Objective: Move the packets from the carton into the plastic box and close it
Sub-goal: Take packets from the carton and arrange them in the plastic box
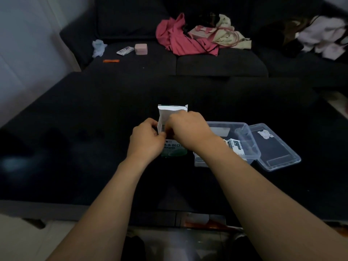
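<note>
Closest to me are my two bare forearms, reaching up from the bottom edge toward the middle of the dark table (75, 119). My left hand (146, 137) is curled around the left edge of the carton (172, 129), thumb and fingers gripping it near the open top. The carton stands upright at the table's centre, its white flap (172, 111) raised behind my knuckles and green print with Chinese characters showing on the front below my hands. My right hand (188, 127) sits over the carton's mouth with the fingers bent down into the opening; I cannot tell whether they have hold of a packet inside, since the fingertips are hidden. Just to the right of the carton, partly behind my right wrist, is the clear plastic box (244, 134), open, with a few packets (234, 145) already lying in it, white with dark labels. Its transparent lid (276, 147) lies flat on the table, touching the box's right side, a small pale sticker on it. Beyond the table runs a dark sofa (216, 63) carrying a heap of pink cloth (177, 38), a cream bag (224, 32), a small pink case (140, 48), a white tube (125, 50), a crumpled pale wrapper (98, 47) and an orange strip (111, 61).
</note>
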`<state>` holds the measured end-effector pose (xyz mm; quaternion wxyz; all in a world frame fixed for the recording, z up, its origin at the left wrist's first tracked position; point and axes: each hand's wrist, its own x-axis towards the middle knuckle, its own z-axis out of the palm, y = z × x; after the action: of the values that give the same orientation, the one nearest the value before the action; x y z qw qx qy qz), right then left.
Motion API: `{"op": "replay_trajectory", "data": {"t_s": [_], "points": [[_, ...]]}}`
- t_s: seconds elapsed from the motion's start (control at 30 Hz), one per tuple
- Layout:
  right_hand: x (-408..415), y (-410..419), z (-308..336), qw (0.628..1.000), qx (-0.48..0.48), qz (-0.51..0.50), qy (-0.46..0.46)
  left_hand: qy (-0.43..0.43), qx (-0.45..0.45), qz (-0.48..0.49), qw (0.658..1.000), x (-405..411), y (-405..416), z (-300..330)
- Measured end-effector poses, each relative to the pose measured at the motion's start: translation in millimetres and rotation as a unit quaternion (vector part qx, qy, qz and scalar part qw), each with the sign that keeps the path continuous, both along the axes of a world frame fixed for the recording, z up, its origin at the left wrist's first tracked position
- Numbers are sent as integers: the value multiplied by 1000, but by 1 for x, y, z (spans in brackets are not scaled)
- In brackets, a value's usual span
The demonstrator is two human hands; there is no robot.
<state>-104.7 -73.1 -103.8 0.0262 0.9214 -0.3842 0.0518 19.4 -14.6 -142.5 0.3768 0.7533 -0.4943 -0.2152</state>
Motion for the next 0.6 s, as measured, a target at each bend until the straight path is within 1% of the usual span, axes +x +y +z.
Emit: {"op": "replay_trajectory", "data": {"t_s": [0.33, 0.5, 0.6], "points": [[-9, -10, 5, 996, -13, -33, -83, -34, -8, 16, 999, 0, 0, 1], [-12, -8, 16, 991, -45, -22, -128, -45, -5, 33, 998, -2, 2, 3], [-12, -6, 17, 990, -26, -8, -137, -42, -8, 36, 998, -1, 5, 3]]}}
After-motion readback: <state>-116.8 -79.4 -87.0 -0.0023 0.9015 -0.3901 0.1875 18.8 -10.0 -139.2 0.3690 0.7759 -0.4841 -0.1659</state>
